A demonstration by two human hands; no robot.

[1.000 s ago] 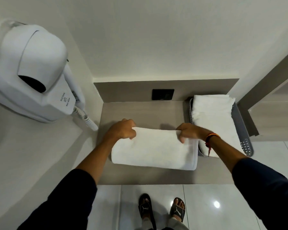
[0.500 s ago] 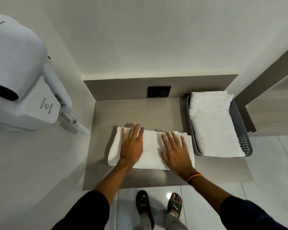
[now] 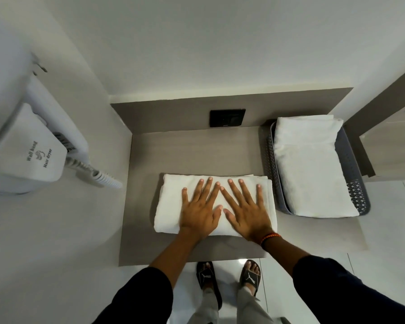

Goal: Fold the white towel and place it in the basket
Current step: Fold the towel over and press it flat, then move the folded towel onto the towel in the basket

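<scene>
both palms lie flat on the folded white towel [image 3: 171, 206]. left hand [image 3: 200, 211] and right hand [image 3: 246, 212] sit side by side, fingers spread, gripping nothing.

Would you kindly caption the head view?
Both hands, left and right, flat on folded towel beside basket.

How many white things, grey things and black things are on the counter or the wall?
White: 3, towel, basket towel, hair dryer
Grey: 1, basket
Black: 1, wall plate
Total: 5
</scene>
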